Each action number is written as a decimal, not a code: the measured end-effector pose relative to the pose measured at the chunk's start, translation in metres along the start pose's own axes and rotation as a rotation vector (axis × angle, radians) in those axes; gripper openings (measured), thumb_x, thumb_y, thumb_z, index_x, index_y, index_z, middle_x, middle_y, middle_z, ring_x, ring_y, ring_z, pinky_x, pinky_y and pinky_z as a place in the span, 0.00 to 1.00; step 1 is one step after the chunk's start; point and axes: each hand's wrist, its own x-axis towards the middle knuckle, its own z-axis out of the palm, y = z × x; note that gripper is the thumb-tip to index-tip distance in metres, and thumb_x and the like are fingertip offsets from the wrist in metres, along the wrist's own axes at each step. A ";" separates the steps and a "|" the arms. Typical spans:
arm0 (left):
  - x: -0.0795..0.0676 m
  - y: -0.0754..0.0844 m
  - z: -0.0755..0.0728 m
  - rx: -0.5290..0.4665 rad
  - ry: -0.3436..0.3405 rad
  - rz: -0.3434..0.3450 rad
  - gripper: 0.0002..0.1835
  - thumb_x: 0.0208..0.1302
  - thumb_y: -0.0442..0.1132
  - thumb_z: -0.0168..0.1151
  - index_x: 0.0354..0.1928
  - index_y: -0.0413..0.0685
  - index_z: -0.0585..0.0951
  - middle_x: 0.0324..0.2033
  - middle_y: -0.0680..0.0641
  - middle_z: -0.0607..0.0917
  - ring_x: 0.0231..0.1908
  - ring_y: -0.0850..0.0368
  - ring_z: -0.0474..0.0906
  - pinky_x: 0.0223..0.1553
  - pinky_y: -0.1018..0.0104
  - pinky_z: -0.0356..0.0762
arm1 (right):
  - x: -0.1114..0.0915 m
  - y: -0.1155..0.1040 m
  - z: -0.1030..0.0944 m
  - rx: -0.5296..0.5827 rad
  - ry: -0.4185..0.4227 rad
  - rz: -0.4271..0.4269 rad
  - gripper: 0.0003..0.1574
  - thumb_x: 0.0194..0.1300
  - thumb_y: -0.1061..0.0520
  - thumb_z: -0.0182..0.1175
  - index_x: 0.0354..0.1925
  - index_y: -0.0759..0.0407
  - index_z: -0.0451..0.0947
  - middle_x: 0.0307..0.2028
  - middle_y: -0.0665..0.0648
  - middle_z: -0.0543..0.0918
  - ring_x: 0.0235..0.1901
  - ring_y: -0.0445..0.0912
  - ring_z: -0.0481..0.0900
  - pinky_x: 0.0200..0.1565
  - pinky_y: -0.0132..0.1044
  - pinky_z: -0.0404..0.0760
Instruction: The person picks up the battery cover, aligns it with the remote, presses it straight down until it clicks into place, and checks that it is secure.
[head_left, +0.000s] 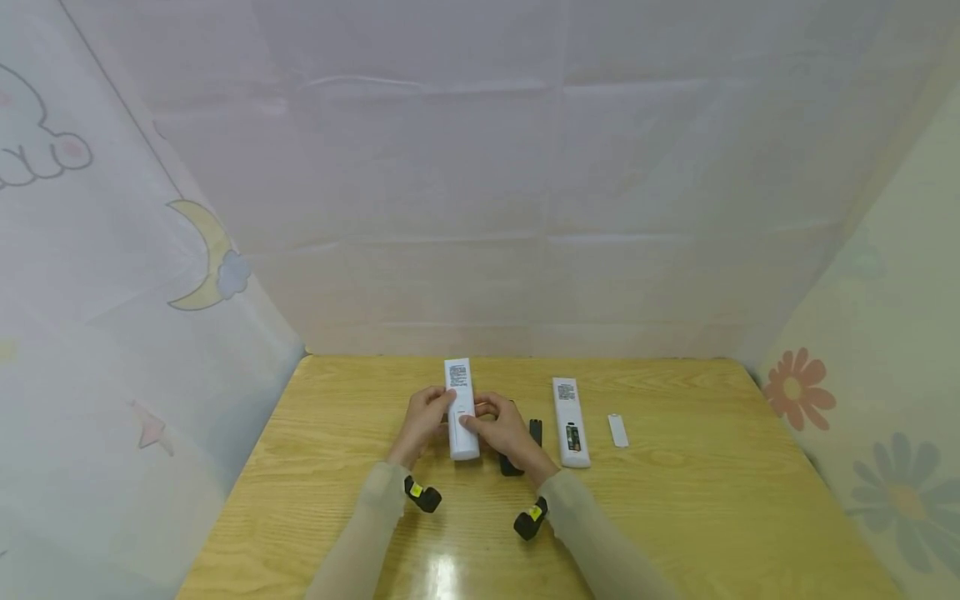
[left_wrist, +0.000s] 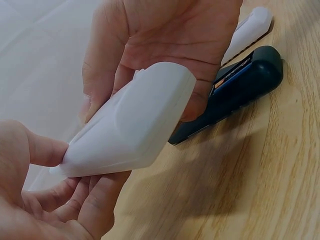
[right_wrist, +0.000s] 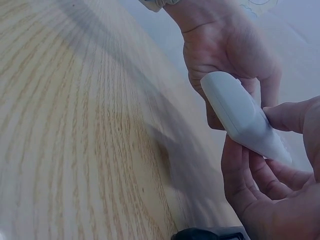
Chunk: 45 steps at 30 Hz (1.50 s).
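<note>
A white remote control is held back side up between both hands, its printed label toward the far end. My left hand grips its left side, thumb on the back and fingers beneath, as the left wrist view shows. From the right side, my right hand holds the same remote, thumb pressing on the battery cover area and fingers curled at the edge. In the right wrist view, the rounded near end of the remote is tilted above the table. Part of its underside is hidden by fingers.
A black remote with an uncovered battery compartment lies under the right forearm. Beside it is a slim black piece. Further right lie a second white remote, its compartment uncovered, and a white battery cover on the wooden table.
</note>
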 end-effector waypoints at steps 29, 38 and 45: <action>-0.003 -0.005 -0.008 0.097 -0.037 -0.020 0.27 0.79 0.50 0.61 0.68 0.37 0.80 0.57 0.39 0.87 0.52 0.50 0.86 0.52 0.54 0.88 | -0.002 0.003 0.006 -0.017 0.017 0.018 0.30 0.70 0.52 0.73 0.64 0.62 0.78 0.49 0.61 0.87 0.43 0.47 0.86 0.40 0.42 0.91; -0.007 -0.011 -0.014 0.096 -0.068 0.018 0.29 0.80 0.45 0.60 0.72 0.33 0.75 0.59 0.34 0.86 0.51 0.47 0.87 0.50 0.53 0.89 | -0.001 0.010 0.012 -0.031 -0.008 0.014 0.32 0.71 0.50 0.73 0.66 0.62 0.76 0.51 0.61 0.86 0.43 0.48 0.86 0.40 0.43 0.91; -0.007 -0.016 -0.019 0.096 -0.054 0.008 0.30 0.80 0.45 0.61 0.74 0.33 0.72 0.63 0.32 0.84 0.56 0.43 0.86 0.49 0.54 0.89 | 0.000 0.014 0.020 -0.063 0.003 0.019 0.33 0.72 0.50 0.72 0.68 0.61 0.75 0.53 0.61 0.85 0.43 0.47 0.86 0.37 0.40 0.89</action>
